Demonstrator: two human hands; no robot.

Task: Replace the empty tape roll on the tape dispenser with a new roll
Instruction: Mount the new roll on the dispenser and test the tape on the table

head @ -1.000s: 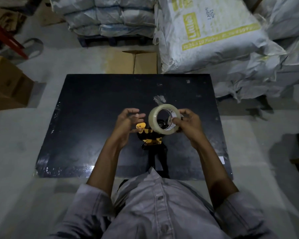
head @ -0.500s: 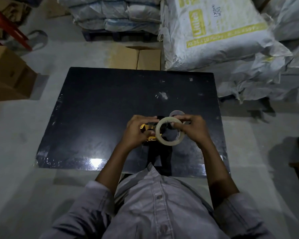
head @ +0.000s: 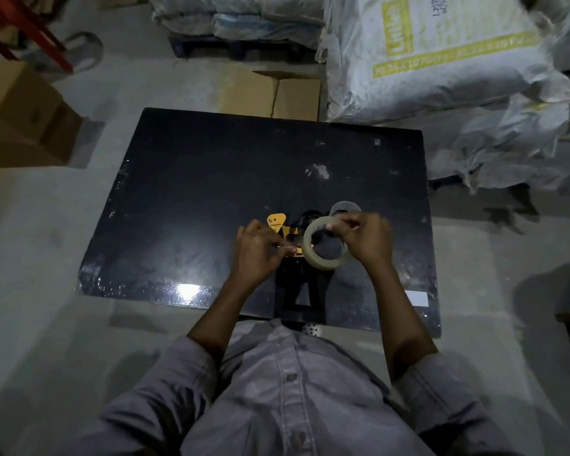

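Observation:
A new roll of clear tape point(head: 311, 258) is held at its upper right edge by my right hand point(head: 366, 240), just above the black table point(head: 178, 192). The yellow and black tape dispenser point(head: 282, 227) lies under both hands, its yellow flap sticking out to the upper left. My left hand point(head: 259, 250) is closed on the dispenser's left side, next to the roll. A thin empty tape core point(head: 344, 207) lies flat on the table right behind my right hand.
Large white sacks point(head: 441, 60) crowd the table's far right side. A flat cardboard sheet point(head: 277, 93) lies behind the table and brown cartons point(head: 20, 116) stand at the left. A red metal frame point(head: 30, 31) is at the top left.
Both hands came down from mid-air to the table with the roll. My left hand closed on the dispenser, and the roll now sits lower and flatter beside it.

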